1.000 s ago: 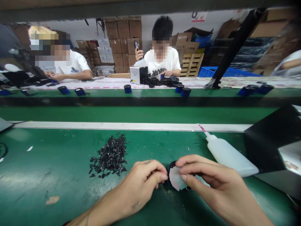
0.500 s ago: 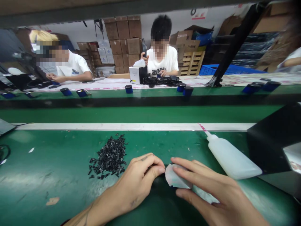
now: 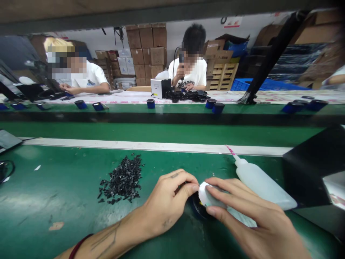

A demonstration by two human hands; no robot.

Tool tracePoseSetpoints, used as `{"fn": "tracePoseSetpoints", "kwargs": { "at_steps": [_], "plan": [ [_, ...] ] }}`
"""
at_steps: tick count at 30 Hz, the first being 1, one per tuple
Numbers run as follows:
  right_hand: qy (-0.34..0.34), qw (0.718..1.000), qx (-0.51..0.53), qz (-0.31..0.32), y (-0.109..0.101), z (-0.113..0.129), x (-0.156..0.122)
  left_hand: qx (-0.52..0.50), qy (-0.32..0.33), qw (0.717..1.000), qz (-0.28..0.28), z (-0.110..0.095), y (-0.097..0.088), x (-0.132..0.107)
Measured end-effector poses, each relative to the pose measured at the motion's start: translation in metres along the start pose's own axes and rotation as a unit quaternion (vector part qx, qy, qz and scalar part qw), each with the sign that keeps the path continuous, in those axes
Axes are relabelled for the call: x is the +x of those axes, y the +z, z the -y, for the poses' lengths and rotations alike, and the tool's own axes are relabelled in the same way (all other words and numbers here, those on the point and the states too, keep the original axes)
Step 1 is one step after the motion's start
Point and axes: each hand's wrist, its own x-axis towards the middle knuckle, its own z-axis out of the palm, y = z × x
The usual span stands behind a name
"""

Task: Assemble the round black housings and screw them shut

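**Along the near edge of the green bench [image 3: 54, 187], a pale film piece [image 3: 208, 195] is pressed over a dark round part [image 3: 198, 208]**

Between the two hands the pale film piece is held down, now curved and lying over the dark round part rather than standing clear of it as it did half a second earlier. More of the dark round part is exposed at its lower left, though most of it is hidden by the fingers. The hands are brought together: the film is clamped under the fingers of the right hand [image 3: 250, 212], while the fingertips of the left hand [image 3: 168, 201] are curled in against the film's left edge. Whether the dark part is gripped by the left hand cannot be told.

Just beside the right hand, a white squeeze bottle [image 3: 261, 189] is laid on the bench, its nozzle aimed toward a white strip [image 3: 134, 146] along the far edge. To the left, a pile of black plastic bits [image 3: 120, 180] is left well apart from the left hand, with green bench between them. A black panel [image 3: 309, 162] is propped at the right edge. Across the line, a handheld tool [image 3: 181, 59] has been raised higher by a seated co-worker [image 3: 191, 68].
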Motion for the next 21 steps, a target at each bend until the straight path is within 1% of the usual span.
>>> {"fn": "tracePoseSetpoints", "kwargs": {
  "at_steps": [2,4,6,8,10,13,16,17,19,21],
  "plan": [
    [0.042,0.999,0.032,-0.001,-0.002,-0.001,0.003,-0.013,-0.005,1.000,-0.009,0.002,-0.001,0.003],
    [0.123,0.989,0.080,0.017,-0.006,-0.004,0.005,-0.035,-0.040,0.999,-0.011,0.006,-0.003,0.005],
    [0.223,0.965,0.136,0.041,-0.009,-0.010,0.006,-0.077,-0.075,0.994,0.007,0.010,-0.006,0.006],
    [0.310,0.931,0.183,0.054,-0.010,-0.016,0.005,-0.112,-0.088,0.989,0.047,0.012,-0.008,0.007],
    [0.365,0.901,0.227,0.053,-0.010,-0.020,0.005,-0.125,-0.083,0.986,0.077,0.012,-0.007,0.009],
    [0.394,0.872,0.285,0.061,-0.010,-0.021,0.004,-0.119,-0.072,0.986,0.095,0.010,-0.004,0.018],
    [0.397,0.857,0.321,0.073,-0.011,-0.018,0.004,-0.128,-0.075,0.981,0.125,0.010,0.000,0.033],
    [0.395,0.856,0.324,0.075,-0.011,-0.018,0.004,-0.134,-0.081,0.978,0.138,0.011,0.001,0.038],
    [0.380,0.865,0.317,0.080,-0.013,-0.017,0.003,-0.147,-0.097,0.971,0.165,0.013,0.004,0.047],
    [0.343,0.885,0.306,0.074,-0.015,-0.017,0.002,-0.150,-0.115,0.964,0.186,0.017,0.006,0.053]
  ]
}}
